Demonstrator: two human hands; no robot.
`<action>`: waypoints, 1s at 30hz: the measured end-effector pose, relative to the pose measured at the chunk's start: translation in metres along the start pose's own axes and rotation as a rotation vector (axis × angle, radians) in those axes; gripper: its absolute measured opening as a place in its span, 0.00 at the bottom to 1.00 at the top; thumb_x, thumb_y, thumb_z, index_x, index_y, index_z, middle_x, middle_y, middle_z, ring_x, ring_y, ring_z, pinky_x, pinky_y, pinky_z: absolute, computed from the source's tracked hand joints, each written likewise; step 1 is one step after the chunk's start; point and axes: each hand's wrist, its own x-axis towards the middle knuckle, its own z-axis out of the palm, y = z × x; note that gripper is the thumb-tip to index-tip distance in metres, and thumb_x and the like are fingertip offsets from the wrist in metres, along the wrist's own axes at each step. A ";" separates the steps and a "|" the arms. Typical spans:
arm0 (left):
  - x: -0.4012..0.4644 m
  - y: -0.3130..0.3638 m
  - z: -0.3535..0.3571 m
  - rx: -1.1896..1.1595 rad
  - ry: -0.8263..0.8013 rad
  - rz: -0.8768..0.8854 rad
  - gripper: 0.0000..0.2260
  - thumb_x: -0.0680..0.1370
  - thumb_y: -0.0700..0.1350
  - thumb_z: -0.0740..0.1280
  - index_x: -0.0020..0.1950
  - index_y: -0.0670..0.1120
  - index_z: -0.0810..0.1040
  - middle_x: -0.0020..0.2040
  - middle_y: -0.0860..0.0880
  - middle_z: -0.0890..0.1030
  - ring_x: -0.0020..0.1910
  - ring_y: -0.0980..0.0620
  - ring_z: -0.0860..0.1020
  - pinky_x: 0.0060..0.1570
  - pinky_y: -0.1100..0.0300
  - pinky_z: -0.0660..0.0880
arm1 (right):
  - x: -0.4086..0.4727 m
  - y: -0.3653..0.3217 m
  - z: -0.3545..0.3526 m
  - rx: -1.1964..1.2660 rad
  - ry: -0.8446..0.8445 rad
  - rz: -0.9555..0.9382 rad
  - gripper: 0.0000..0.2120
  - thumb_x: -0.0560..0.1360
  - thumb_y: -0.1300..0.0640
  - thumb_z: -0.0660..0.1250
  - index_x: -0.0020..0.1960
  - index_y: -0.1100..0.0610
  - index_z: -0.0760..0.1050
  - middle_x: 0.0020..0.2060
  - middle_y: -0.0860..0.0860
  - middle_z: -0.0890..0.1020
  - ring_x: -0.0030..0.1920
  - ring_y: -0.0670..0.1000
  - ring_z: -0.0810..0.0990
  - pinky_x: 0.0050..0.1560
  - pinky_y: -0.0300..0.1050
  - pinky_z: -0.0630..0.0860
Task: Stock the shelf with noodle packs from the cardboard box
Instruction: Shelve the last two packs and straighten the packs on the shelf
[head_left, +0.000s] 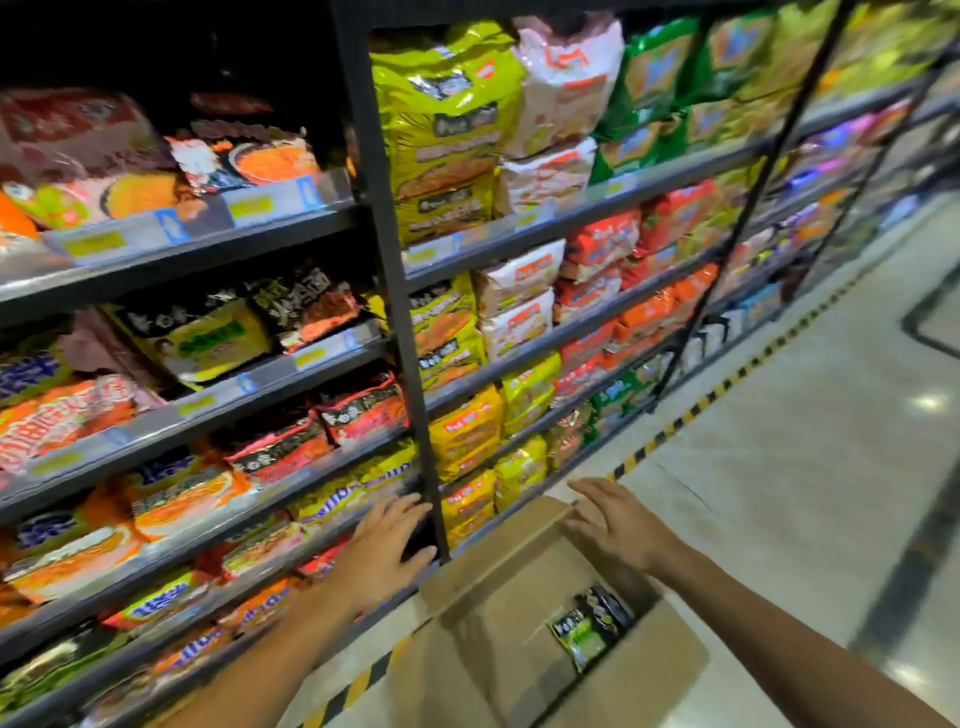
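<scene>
Both forearms reaching in from the bottom edge. Left hand (382, 545) spread open, palm down, empty, against the front of a low shelf (218, 545) beside the black upright (410, 332). Right hand (618, 525) also open and empty, fingers splayed over the far flap of the box (519, 613). Box open-topped on the floor (779, 493), just in front of the shelving. Inside, one noodle pack (589, 626), black with green print, tilted against the right-hand wall, long axis running from lower left up to upper right; otherwise only bare cardboard visible. Pack below and nearer than the right hand, apart from it, and well right of the left hand. Shelves above crowded with packs in yellow, white, red and orange.
</scene>
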 end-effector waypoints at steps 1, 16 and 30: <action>0.002 0.003 0.012 -0.015 -0.020 0.010 0.46 0.69 0.77 0.38 0.78 0.52 0.62 0.77 0.53 0.60 0.77 0.48 0.55 0.75 0.48 0.56 | -0.016 0.009 0.003 -0.017 -0.020 0.057 0.35 0.76 0.31 0.56 0.78 0.47 0.61 0.77 0.49 0.65 0.76 0.51 0.62 0.74 0.47 0.61; 0.058 0.099 0.121 -0.118 -0.333 -0.022 0.29 0.82 0.57 0.59 0.81 0.51 0.54 0.80 0.50 0.54 0.79 0.46 0.54 0.75 0.54 0.54 | -0.123 0.134 0.015 0.079 -0.119 0.389 0.35 0.76 0.33 0.60 0.78 0.49 0.61 0.75 0.49 0.68 0.74 0.52 0.66 0.71 0.45 0.63; 0.174 0.141 0.261 -0.342 -0.377 -0.414 0.30 0.76 0.60 0.57 0.71 0.43 0.72 0.65 0.43 0.76 0.63 0.41 0.76 0.61 0.54 0.73 | 0.033 0.320 0.058 0.164 -0.460 0.370 0.30 0.78 0.43 0.67 0.76 0.53 0.65 0.73 0.53 0.71 0.71 0.53 0.71 0.68 0.44 0.67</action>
